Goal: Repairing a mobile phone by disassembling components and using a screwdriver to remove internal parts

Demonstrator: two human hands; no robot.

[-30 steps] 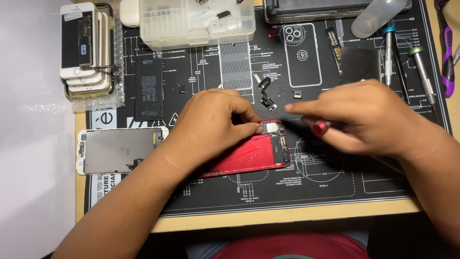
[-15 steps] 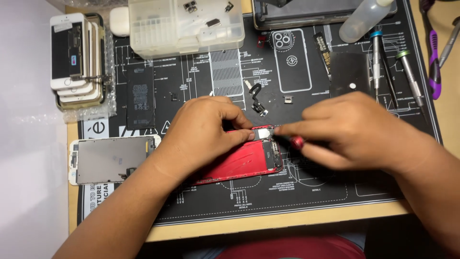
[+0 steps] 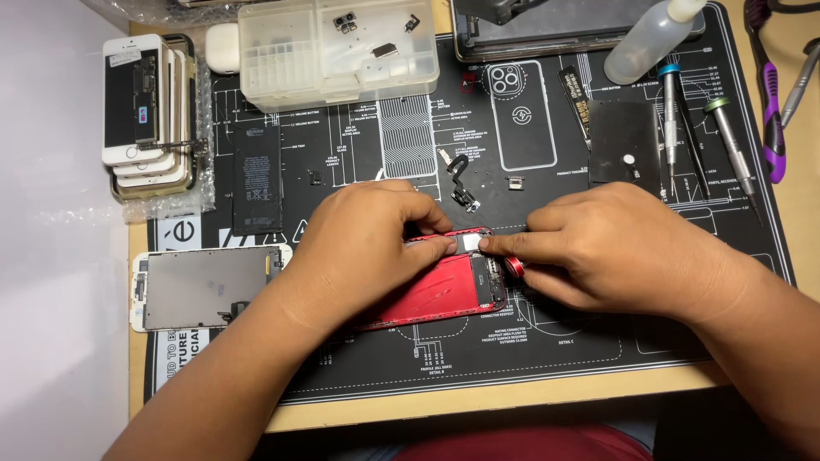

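pressing down together on an opened red phone [image 3: 436, 286], both hands now meet at its top end; a second ago the right hand [image 3: 615, 252] held a red-handled tool pointed at that spot, and now its forefinger lies flat on a small silver plate there, the red handle only peeking out beneath the fingers. this suggests the work has shifted from turning a screw to seating or steadying a part. the left hand [image 3: 367, 248] is curled over the phone's near end, fingertips pinching the top edge, holding the body in place. the phone lies directly under and between the hands, its glossy red shell open, dark circuitry showing at the right.

beyond the hands lie a loose black flex cable [image 3: 461, 179], a flat black battery [image 3: 257, 179], and a clear plastic parts box [image 3: 337, 51]. left of the left forearm rests a detached grey screen [image 3: 205, 286]; further off, a stack of pale phones [image 3: 141, 111]. right of the right hand, slim metal screwdrivers [image 3: 726, 145] lie on the matte black printed mat [image 3: 555, 358].
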